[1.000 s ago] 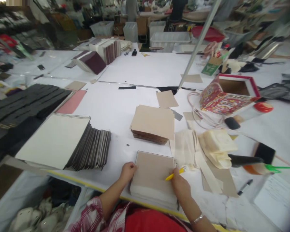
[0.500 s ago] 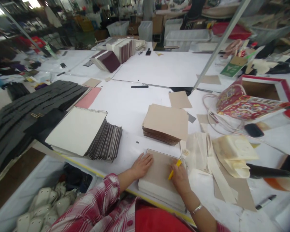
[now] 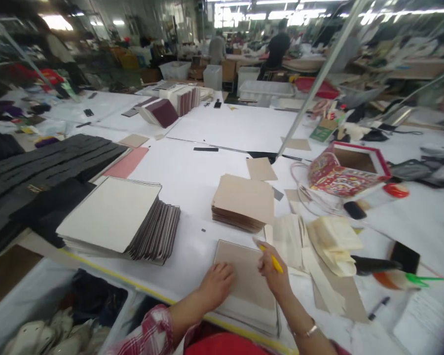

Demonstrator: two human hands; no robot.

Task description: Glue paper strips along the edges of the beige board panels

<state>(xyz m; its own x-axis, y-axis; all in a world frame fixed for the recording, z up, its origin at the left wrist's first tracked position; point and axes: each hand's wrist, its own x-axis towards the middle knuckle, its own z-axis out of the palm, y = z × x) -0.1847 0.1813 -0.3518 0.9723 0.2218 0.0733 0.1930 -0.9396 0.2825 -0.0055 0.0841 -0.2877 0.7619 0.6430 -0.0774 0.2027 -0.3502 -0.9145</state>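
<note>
A stack of beige-grey rectangular panels point(image 3: 252, 283) lies in front of me at the table's edge. My left hand point(image 3: 217, 285) rests on its left side, fingers laid on the top panel. In my right hand point(image 3: 276, 278) is a slim yellow-handled tool point(image 3: 276, 263) with a pale tip, held over the panel's upper right; the tip's kind is unclear. Just beyond is a pile of tan sheets point(image 3: 244, 197). To the left, a larger stack of off-white panels point(image 3: 111, 212) with dark edges is fanned out.
Black strips point(image 3: 55, 162) are heaped at the left. On the right are cream cloth point(image 3: 333, 239), a red patterned box point(image 3: 348, 167), a pen point(image 3: 379, 308) and a cable. A metal pole point(image 3: 311, 93) rises from the table. A bin of pale pieces point(image 3: 40, 335) stands below left.
The view has tilted upward. My right hand has lifted and turned the yellow-handled tool, its pale tip now pointing away from me. My left hand has shifted nearer me on the panel.
</note>
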